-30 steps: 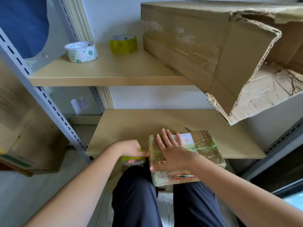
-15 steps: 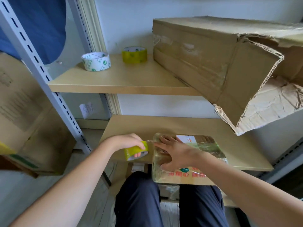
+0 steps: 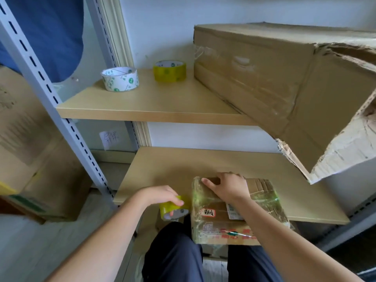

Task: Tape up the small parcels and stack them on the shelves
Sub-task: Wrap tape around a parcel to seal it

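My left hand point(image 3: 162, 195) curls round a yellow tape roll point(image 3: 173, 209), thumb on top and fingers tucked under it; the fingertips beneath are hidden from me. The roll sits just left of the parcel point(image 3: 234, 212), close against its taped side, though I cannot tell whether a strip joins them. My right hand point(image 3: 230, 188) lies on top of the parcel, fingers hooked over its far edge and thumb stretched along the top toward the left. The parcel rests on the front edge of the lower shelf point(image 3: 203, 161) and overhangs toward my knees.

I count one parcel and three tape rolls: the one I hold, plus a white roll point(image 3: 120, 79) and a yellow roll point(image 3: 169, 71) on the upper shelf point(image 3: 152, 106), well beyond my fingers. One big torn carton point(image 3: 284, 82) sits right of them, cut off by the frame. The parcel's labels are too blurred to read.
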Available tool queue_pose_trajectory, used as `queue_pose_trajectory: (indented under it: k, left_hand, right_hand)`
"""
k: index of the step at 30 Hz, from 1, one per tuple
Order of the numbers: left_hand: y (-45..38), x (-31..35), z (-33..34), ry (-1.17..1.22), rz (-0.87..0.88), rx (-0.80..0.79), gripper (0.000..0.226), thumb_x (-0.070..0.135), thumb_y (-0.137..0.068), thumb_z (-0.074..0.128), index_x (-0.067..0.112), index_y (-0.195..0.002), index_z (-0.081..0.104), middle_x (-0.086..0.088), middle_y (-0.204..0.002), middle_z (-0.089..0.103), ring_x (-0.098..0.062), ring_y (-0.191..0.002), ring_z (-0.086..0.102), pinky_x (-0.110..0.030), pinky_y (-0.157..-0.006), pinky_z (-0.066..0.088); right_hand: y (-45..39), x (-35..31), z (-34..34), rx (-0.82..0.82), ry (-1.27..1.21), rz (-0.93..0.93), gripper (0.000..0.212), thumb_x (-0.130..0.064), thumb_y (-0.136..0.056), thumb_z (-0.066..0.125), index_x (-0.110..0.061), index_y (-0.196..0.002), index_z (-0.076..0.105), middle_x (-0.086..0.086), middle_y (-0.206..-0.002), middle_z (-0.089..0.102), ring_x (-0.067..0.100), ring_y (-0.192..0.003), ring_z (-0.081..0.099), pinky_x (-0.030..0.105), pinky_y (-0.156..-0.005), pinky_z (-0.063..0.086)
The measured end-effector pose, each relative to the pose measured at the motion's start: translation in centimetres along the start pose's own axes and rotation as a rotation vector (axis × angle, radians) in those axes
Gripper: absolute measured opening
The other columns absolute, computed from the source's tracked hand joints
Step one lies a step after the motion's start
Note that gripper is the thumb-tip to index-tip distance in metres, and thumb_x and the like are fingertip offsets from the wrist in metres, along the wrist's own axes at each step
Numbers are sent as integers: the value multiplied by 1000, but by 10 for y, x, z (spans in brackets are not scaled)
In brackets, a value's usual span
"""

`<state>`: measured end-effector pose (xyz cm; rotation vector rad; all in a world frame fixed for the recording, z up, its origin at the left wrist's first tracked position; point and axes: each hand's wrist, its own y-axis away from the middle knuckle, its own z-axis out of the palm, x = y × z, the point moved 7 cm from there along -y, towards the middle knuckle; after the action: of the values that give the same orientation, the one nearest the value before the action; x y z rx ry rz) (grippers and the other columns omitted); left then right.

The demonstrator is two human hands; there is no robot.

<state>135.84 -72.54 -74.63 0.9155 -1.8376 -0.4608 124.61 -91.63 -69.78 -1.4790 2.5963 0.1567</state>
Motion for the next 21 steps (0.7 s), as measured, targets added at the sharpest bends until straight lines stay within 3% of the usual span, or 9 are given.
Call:
queue_pose_trajectory:
  k: [1,3,5,9,12,14,17,21]
  left_hand:
    - [-4,-8,-4,-22,-15,32,37,51,-85,72,14,-86,69,1,-92,68,-13,-91,61,-21,-80,44]
    - [-7,-25,-9,-16,-60,75,71,73,-70,73,16,-113,72,6,-120,66,-10,-112,58,-27,-101,43]
    - [-4,-44,-5,110,-90,126,100,81,-61,72,17,-136,58,3,-139,57,-13,-122,54,-34,-107,42]
    - [15,-65,34,890,-46,172,97,37,-80,79,15,-156,22,-1,-159,30,-19,-124,52,-34,-85,57]
    - [14,-59,67,1358,-13,115,71,27,-73,78,10,-134,46,-17,-137,54,-31,-118,59,-40,-98,52]
    - [12,-48,84,1525,-29,92,66,31,-80,71,-1,-134,51,-25,-129,61,-37,-124,57,-44,-109,43]
    - [11,-35,94,1616,-12,121,75,45,-79,73,-3,-134,54,-29,-126,63,-38,-121,60,-47,-109,44]
    - [13,-14,107,1622,-12,-30,88,74,-77,61,0,-126,61,-29,-121,65,-41,-117,61,-61,-105,42]
  right_hand:
    - [-1,1,0,48,-8,2,73,-85,-84,29,-22,-79,66,-2,-68,65,20,-68,58,33,-84,45]
    - [-4,5,3,83,-34,5,73,-84,-84,32,-20,-71,66,-1,-62,63,19,-63,59,31,-76,42]
    - [-7,11,6,76,-60,18,75,-81,-87,33,-15,-70,67,1,-60,64,20,-62,61,28,-66,38]
    - [-13,15,8,73,-67,43,75,-77,-89,33,-14,-71,70,1,-62,67,18,-60,63,22,-50,29]
    - [-16,17,10,76,-81,55,75,-78,-88,36,-13,-69,68,0,-59,65,17,-58,62,22,-48,29]
    - [-17,19,10,77,-109,64,75,-79,-87,37,-13,-69,69,0,-59,65,17,-58,61,22,-47,32]
    - [-18,20,12,49,-174,81,74,-79,-85,42,-12,-69,69,2,-62,67,17,-60,63,24,-49,41]
    - [-17,23,5,43,-241,100,72,-80,-83,45,-14,-70,71,0,-62,68,16,-62,64,27,-54,49]
